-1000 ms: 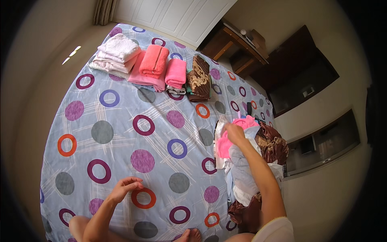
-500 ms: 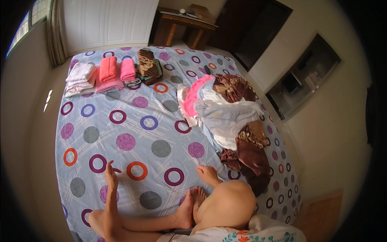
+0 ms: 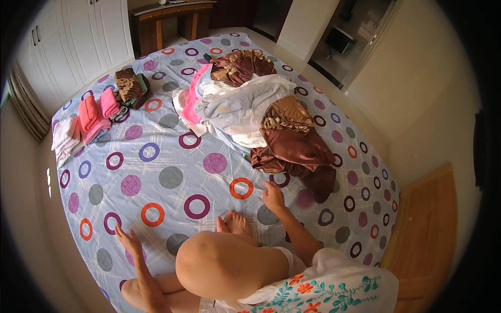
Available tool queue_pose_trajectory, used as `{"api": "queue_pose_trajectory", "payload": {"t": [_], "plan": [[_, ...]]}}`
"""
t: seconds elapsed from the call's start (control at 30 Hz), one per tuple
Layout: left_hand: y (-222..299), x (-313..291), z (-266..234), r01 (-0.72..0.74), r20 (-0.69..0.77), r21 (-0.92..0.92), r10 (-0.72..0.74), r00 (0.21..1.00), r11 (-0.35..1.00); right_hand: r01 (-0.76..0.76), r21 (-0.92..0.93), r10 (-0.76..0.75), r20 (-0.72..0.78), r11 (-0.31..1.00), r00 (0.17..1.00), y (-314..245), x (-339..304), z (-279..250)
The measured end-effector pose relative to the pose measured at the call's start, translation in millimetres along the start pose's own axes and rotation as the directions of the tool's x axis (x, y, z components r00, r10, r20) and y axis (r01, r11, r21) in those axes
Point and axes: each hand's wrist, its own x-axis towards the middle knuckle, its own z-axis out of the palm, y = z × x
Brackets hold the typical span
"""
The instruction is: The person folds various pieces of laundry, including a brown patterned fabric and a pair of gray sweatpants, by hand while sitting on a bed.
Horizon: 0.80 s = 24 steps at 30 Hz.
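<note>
My left hand [image 3: 129, 242] hangs over the patterned bedsheet [image 3: 172, 156] at the left, empty, its fingers stretched out. On the right, my right hand [image 3: 273, 198] is just short of a heap of loose laundry, its fingers loosely bent and nothing visible in it. Nearest to it lies dark brown satin cloth [image 3: 297, 146] with a gold-patterned part [image 3: 287, 115]. Behind that, crumpled pale grey-white cloth [image 3: 240, 104] covers part of a pink piece [image 3: 195, 88]. More brown and gold cloth [image 3: 245, 65] tops the far end.
Folded piles line the far left: white cloths [image 3: 66, 136], coral-pink towels [image 3: 90, 112], a pink roll [image 3: 109, 102] and a brown-gold bundle [image 3: 128, 86]. A small dark object [image 3: 207, 57] lies beyond the heap. My raised knee [image 3: 209, 261] is between my arms. A wooden panel [image 3: 422, 235] stands at the right.
The view has turned to the right, so the bed and piles appear farther left. My right hand and forearm now show fully, closer to the heap. Both hands remain empty.
</note>
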Motion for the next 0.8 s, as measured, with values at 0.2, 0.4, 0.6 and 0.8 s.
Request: {"api": "queue_pose_trajectory", "payload": {"t": [0.2, 0.4, 0.6, 0.8], "plan": [[8.9, -1.5, -6.8, 0.006, 0.021, 0.044, -0.007, 1.000, 0.999, 0.011, -0.048, -0.012, -0.026, 0.999, 1.000, 15.7, 33.5, -40.8], [19.5, -7.3, -11.2, 0.056, 0.014, 0.069, -0.057, 0.998, 0.996, 0.259, 0.059, -0.255, -0.070, 0.964, 0.964, -11.7, 119.3, -46.1], [23.1, -23.5, -12.7, 0.136, 0.039, 0.092, -0.140, 0.989, 0.986, 0.402, -0.129, -0.412, -0.067, 0.907, 0.909, -53.2, 241.0, -35.5], [25.9, -39.3, -19.8, 0.211, 0.078, 0.057, -0.215, 0.973, 0.976, 0.290, -0.433, -0.307, 0.031, 0.853, 0.951, -84.7, 289.4, -18.8]]}}
